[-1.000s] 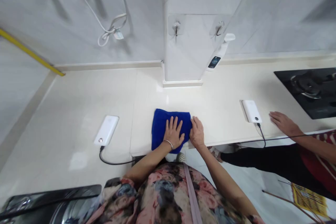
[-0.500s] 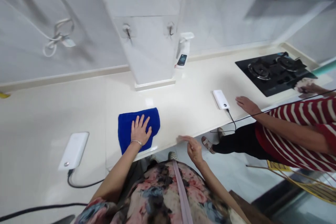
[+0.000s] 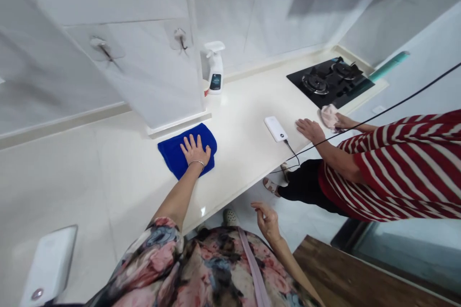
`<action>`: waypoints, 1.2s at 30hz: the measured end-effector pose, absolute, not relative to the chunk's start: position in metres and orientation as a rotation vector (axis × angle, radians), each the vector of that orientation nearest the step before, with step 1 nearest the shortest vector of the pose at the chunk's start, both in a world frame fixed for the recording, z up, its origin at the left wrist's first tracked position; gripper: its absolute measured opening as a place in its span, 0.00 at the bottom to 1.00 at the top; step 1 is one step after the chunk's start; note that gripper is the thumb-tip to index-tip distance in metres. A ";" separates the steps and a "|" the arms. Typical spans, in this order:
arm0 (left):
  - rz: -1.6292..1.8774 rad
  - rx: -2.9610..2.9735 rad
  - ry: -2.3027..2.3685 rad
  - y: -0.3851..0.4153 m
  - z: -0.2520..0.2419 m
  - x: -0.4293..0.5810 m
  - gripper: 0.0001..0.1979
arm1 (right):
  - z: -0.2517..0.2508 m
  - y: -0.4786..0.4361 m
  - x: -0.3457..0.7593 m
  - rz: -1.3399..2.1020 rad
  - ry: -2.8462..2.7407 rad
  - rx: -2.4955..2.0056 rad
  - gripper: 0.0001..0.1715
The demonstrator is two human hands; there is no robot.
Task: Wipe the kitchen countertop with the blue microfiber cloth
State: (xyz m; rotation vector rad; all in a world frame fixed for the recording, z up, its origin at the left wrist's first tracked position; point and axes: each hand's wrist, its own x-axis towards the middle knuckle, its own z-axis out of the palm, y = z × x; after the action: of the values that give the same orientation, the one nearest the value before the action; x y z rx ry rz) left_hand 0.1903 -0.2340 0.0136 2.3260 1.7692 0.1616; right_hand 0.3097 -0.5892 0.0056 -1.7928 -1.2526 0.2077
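Note:
My left hand (image 3: 195, 150) lies flat, fingers spread, on a folded blue cloth (image 3: 176, 154). The cloth rests on the cream countertop (image 3: 118, 177), close to the foot of a white tiled pillar (image 3: 158, 81). A thin bracelet circles that wrist. My right hand (image 3: 267, 218) hangs off the counter's front edge above the floor, fingers loosely curled and apart, holding nothing.
A white spray bottle (image 3: 215, 68) stands beside the pillar. A white power bank (image 3: 275, 129) with a black cable lies to the right, another power bank (image 3: 48, 266) at the lower left. A person in a red-striped top (image 3: 403, 163) rests a hand (image 3: 310, 130) by a black gas hob (image 3: 329, 80), the other hand on a pink rag (image 3: 329, 116).
My right hand left the cloth and dropped below the counter edge. My left hand pushed the blue cloth back toward the pillar. The view swung right, showing the other person and the hob.

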 end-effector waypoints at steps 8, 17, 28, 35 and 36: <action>0.194 2.593 1.206 -0.263 0.008 0.256 0.35 | 0.012 -0.599 0.313 0.208 -1.211 -1.873 0.21; 0.197 2.663 0.663 -0.374 0.002 0.255 0.32 | 0.018 -0.562 0.326 0.007 -1.172 -1.858 0.23; 0.147 2.633 0.674 -0.399 0.004 0.155 0.32 | -0.003 -0.502 0.287 0.171 -1.372 -1.748 0.28; 0.204 2.516 1.402 -0.358 0.011 0.061 0.29 | -0.009 -0.492 0.273 0.302 -1.499 -1.644 0.28; 0.200 2.482 1.505 -0.346 0.012 0.050 0.29 | -0.011 -0.493 0.274 0.332 -1.507 -1.632 0.27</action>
State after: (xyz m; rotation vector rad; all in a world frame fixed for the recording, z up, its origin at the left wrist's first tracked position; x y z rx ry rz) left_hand 0.0503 -0.3460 0.0119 2.4821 1.5053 0.1998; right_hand 0.2736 -0.4931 -0.0110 -1.6317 -1.5066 0.3322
